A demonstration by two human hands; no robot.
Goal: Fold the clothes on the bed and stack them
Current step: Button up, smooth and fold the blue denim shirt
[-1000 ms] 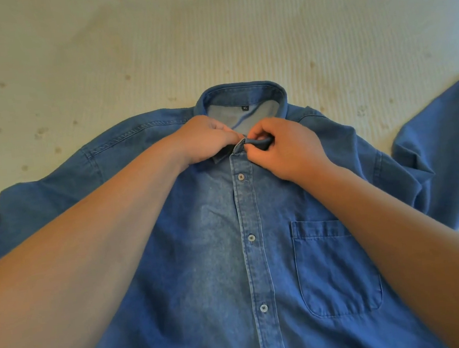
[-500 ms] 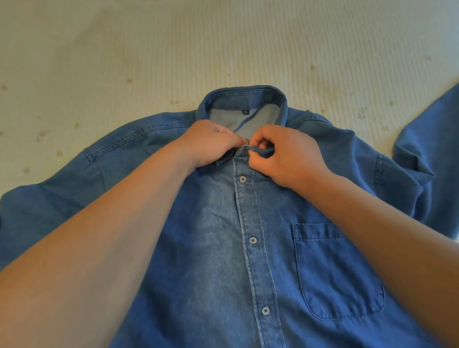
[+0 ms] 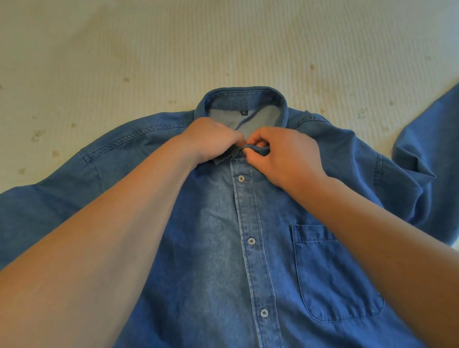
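Shirt [image 3: 217,260] lies front-up and spread out on the cream bedspread [image 3: 209,48], buttoned down the middle, with left hand [image 3: 210,139] and right hand [image 3: 283,156] both pinching the collar ends together at the top button.

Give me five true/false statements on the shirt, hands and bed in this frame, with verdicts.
1. Both hands, left hand and right hand, pinch the shirt at the collar. True.
2. The shirt lies face down. False: its front is up, with buttons and pocket showing.
3. The collar tag reads XL. True.
4. The three buttons below the hands are undone. False: they are fastened.
5. The shirt is already folded. False: it lies spread on the bed, sleeves out.
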